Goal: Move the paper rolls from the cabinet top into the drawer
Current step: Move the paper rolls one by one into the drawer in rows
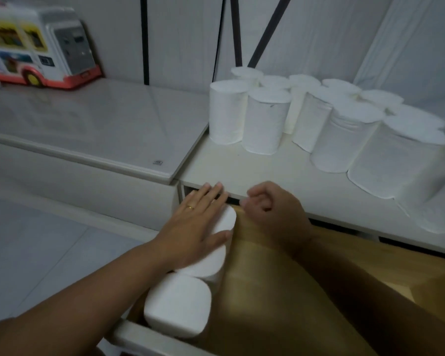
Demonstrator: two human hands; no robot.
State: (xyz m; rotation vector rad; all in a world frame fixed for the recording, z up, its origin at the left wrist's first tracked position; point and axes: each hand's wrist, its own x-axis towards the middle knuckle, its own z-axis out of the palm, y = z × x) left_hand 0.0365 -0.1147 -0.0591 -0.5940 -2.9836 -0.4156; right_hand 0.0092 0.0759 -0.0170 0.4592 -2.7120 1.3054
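The left hand (198, 227) lies flat and released on a roll (226, 219) in the drawer (254, 304). The right hand (275, 211) is curled and empty. The other rolls (265, 122) stand far right.

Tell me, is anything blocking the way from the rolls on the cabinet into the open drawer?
Nothing visible. The cabinet top is bare before the standing paper rolls, and the drawer below has free floor beside the rolls already inside. Only the left hand, flat on one, and the curled right hand are there.
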